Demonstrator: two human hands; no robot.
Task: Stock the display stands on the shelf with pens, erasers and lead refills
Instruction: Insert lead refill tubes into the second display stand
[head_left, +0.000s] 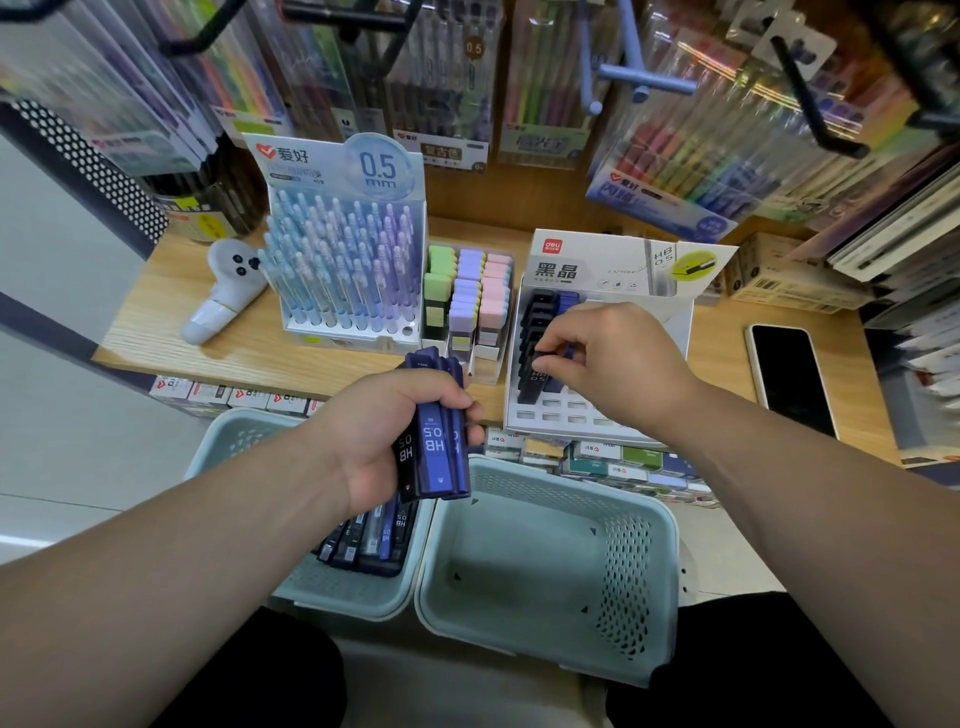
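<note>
Black slim plastic lead-refill case (537, 376) pinched at fingertips of right hand (613, 358), centre-right of frame, low end at front row of white cardboard refill stand (571, 423); whether seated, cannot tell. Left hand (384, 441), centre frame, curled round bundle of blue and black refill cases (434, 447), above pale green plastic basket (234, 436). Risks: tilted case misses slot, topples neighbouring cases; outer case slips from crowded bundle.
</note>
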